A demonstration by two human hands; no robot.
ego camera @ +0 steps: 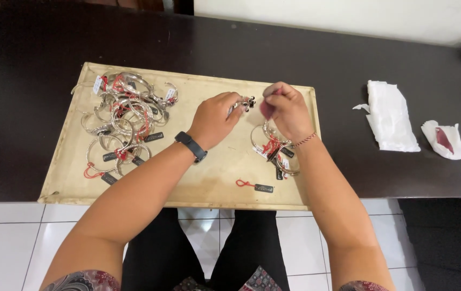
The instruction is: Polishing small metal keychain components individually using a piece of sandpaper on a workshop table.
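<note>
My left hand (214,119) pinches a silver bracelet (243,103) with dark bead ends above a beige tray (203,183). My right hand (287,110) is closed on a small reddish cloth (266,109) pressed close to the bracelet's end. A black band sits on my left wrist and a red string on my right wrist. Under my right hand lies a small pile of silver bangles (273,148) with red strings and dark tags.
A large heap of silver bangles (122,121) with red strings and tags fills the tray's left side. One loose dark tag on a red string (256,186) lies near the tray's front edge. Folded white tissue (389,116) and a crumpled tissue with red (445,140) lie on the dark table at right.
</note>
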